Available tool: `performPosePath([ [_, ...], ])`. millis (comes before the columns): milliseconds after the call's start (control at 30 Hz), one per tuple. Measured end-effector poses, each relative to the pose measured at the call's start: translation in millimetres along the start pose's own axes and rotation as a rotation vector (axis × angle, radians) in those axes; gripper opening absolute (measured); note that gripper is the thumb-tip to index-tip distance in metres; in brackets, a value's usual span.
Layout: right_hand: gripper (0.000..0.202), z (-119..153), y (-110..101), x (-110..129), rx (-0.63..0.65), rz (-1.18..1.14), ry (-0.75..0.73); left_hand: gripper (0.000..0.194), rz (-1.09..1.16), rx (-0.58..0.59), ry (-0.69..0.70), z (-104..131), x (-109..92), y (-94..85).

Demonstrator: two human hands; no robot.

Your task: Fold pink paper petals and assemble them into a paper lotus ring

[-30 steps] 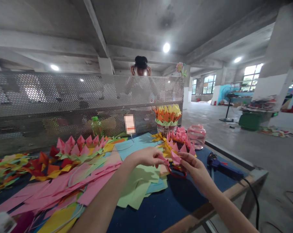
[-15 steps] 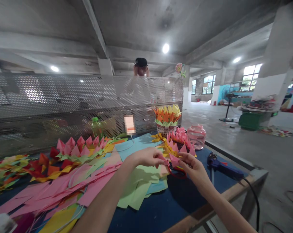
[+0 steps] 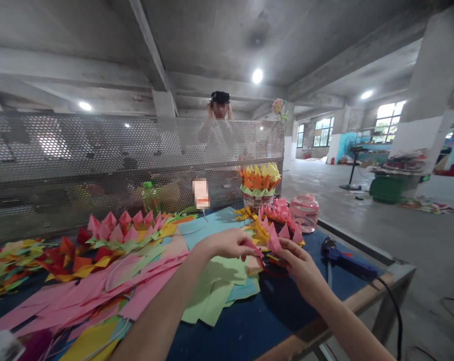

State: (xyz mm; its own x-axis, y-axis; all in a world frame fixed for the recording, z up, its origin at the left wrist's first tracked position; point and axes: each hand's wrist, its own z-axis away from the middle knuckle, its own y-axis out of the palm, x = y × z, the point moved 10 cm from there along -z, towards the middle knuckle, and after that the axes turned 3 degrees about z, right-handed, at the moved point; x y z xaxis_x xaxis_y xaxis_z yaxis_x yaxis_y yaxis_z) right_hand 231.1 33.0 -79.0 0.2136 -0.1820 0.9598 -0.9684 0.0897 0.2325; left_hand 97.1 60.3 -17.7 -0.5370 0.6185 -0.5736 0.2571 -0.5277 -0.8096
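Observation:
Over the table, my left hand (image 3: 232, 244) is closed, its fingertips pinching a small piece of pink paper (image 3: 253, 246). Opposite it, my right hand (image 3: 298, 258) pinches a pink folded paper petal (image 3: 273, 239) whose point faces up. A small gap separates the two pink pieces. Under the hands lies a red-handled tool (image 3: 275, 273), partly hidden, that looks like scissors. Pale green paper sheets (image 3: 215, 286) spread out below my left wrist. Just behind my right hand are pink pointed paper petals (image 3: 296, 234) and yellow folded pieces (image 3: 260, 231).
A blue glue gun (image 3: 349, 260) with a black cord lies at the right edge. Behind stand a clear plastic jar (image 3: 304, 214), a basket of layered paper petals (image 3: 260, 188) and a green-capped bottle (image 3: 150, 198). Pink paper strips (image 3: 84, 301) cover the left. A person stands beyond the perforated panel (image 3: 99, 145).
The petal in my right hand has risen slightly and turned more upright, away from the piece in my left hand. My left hand has hardly moved.

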Motion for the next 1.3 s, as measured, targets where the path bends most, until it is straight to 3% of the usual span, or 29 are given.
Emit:
performPosePath([
  [133, 0.021, -3.3, -0.7, -11.7, -0.032, -0.09, 0.062, 0.044, 0.001, 0.005, 0.004, 1.0, -2.4, -0.3],
  [300, 0.024, -6.0, 3.8, -21.8, -0.073, -0.332, 0.139, 0.044, -0.009, 0.011, 0.007, -0.1, -2.0, 0.1],
  [433, 0.022, -4.0, 11.1, -20.7, -0.073, -0.386, 0.152, 0.044, -0.017, 0.013, -0.002, -0.2, -0.9, 0.3],
  [600, 0.02, 1.4, 15.2, -4.7, -0.074, -0.292, 0.024, 0.05, 0.009, 0.006, -0.001, 0.7, -1.6, -1.0],
  [900, 0.028, 7.3, 10.5, 5.0, -0.093, 0.055, -0.074, 0.046, 0.024, -0.02, 0.004, 0.5, -2.1, -4.0],
  [1033, 0.027, 9.5, 14.7, 6.9, -0.039, 0.054, -0.094, 0.05, 0.011, -0.045, -0.01, 2.8, -3.7, -7.0],
  [1300, 0.031, 8.4, 11.0, 6.0, -0.052, 0.137, -0.124, 0.046, -0.02, -0.039, 0.01, -0.2, -1.0, -5.8],
])
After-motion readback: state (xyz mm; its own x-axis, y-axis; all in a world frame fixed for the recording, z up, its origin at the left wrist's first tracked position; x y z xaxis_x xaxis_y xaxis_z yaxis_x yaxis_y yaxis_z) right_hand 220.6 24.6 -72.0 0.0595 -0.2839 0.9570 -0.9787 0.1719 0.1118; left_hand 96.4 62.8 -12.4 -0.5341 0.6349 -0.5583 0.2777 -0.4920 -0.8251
